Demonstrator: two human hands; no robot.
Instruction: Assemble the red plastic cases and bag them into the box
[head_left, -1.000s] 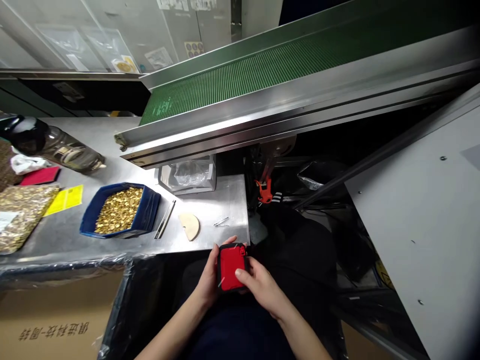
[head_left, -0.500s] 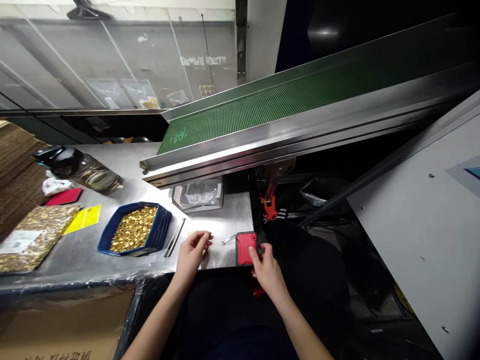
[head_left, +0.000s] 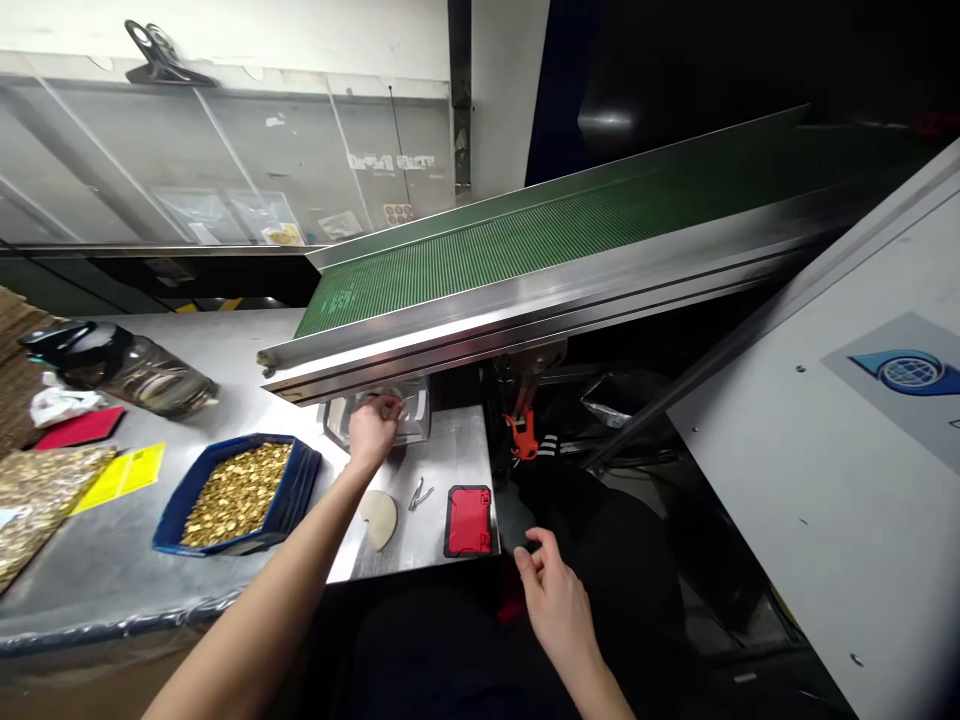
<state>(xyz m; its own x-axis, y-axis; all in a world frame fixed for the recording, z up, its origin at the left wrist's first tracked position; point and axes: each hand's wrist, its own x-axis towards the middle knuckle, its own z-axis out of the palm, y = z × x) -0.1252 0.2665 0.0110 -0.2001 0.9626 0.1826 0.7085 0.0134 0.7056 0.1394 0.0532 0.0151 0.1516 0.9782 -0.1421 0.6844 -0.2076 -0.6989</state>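
My left hand [head_left: 373,432] reaches into a clear plastic tray [head_left: 418,428] under the low end of the conveyor. Its fingers are bent together over the tray; whatever they grip is too small to make out. My right hand [head_left: 559,592] hangs off the table's front corner, thumb and fingers apart and holding nothing. Closest to it on the table lies a red and black flat case [head_left: 470,522]. Left of the case are a small metal nail clipper-like tool [head_left: 420,493] and a round beige disc [head_left: 380,519] with a notch.
A blue bin [head_left: 304,490] of small gold pieces stands on the metal table. Farther left are a water bottle [head_left: 150,375], a yellow label [head_left: 124,478] and a bag of gold pieces [head_left: 45,500]. The green conveyor [head_left: 450,255] slopes up rightward. An orange clamp [head_left: 523,437] hangs below it.
My left hand has moved forward from the table's front into the clear tray, uncovering the beige disc. My right hand has let go of the red case and drawn back from it.
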